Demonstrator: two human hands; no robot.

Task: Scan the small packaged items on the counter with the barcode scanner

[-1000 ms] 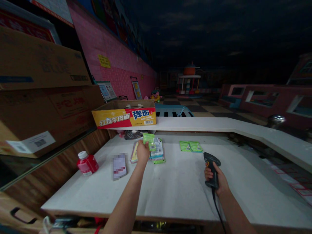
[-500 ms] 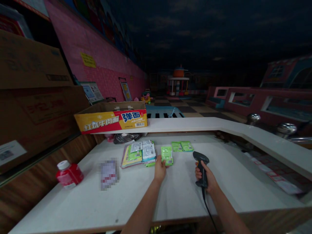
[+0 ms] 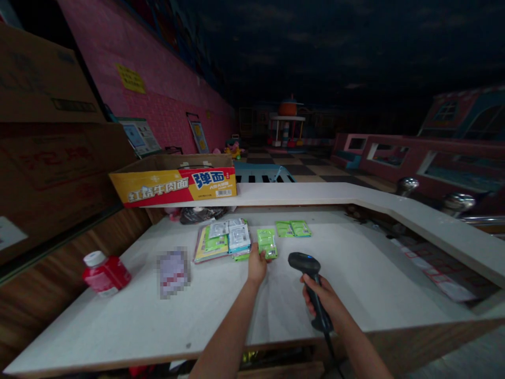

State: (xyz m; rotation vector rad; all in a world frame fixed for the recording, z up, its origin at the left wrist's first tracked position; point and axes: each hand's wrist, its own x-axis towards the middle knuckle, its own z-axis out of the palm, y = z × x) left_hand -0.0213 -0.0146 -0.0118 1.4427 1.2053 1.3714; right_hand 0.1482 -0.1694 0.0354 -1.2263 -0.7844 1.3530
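My left hand (image 3: 258, 263) is closed on the lower left edge of a green packet (image 3: 267, 243) on the white counter. In my right hand (image 3: 324, 299) is a black barcode scanner (image 3: 304, 262), fingers wrapped round its handle, its head turned left towards the packet. A small blue light shows on top of the scanner, and its cable runs down past the counter's front edge. Left of the packet lies a pile of flat packets (image 3: 239, 237) in silver, green and yellow. Two more green packets (image 3: 292, 228) lie side by side farther back.
A red bottle with a white cap (image 3: 106, 273) stands on the left, beside a blurred-out item (image 3: 172, 272). An open noodle carton (image 3: 177, 184) sits on the raised ledge (image 3: 300, 193). Large cardboard boxes (image 3: 55, 173) are stacked at far left. Metal knobs (image 3: 460, 202) edge the right side.
The scanner has moved left and tilted, its head now aimed towards the packet in my left hand. My left hand stays on the packet. The whole view has shifted slightly.
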